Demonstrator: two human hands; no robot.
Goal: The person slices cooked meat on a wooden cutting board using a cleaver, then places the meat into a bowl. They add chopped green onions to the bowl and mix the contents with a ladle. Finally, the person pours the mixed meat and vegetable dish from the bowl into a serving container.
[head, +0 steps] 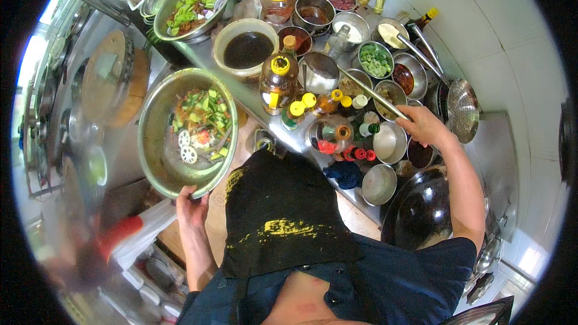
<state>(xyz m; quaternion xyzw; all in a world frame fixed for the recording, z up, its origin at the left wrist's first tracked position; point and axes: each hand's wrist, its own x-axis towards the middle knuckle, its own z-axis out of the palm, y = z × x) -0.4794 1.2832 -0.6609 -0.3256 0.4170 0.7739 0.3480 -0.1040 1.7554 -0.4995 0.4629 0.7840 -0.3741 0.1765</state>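
My left hand (194,210) grips the near rim of a large metal basin (153,153) and holds it beside the counter. Sliced lotus root (188,154), chopped green vegetables (203,115) and some darker strips lie in the basin. The long handle of a metal ladle (372,94) is in my right hand (420,124). At its far end the ladle's bowl (320,65) is over a container of white contents (318,83), partly covering it; I cannot tell whether they touch. Sauce bottles with yellow caps (280,65) stand just in front of that container.
Several seasoning bowls crowd the counter, one with sliced scallions (375,60). A tub of dark liquid (250,49) and a bowl of cut peppers (194,11) stand farther left. A perforated skimmer (463,110) and a black wok (420,207) are at right. A round chopping block (108,79) stands left.
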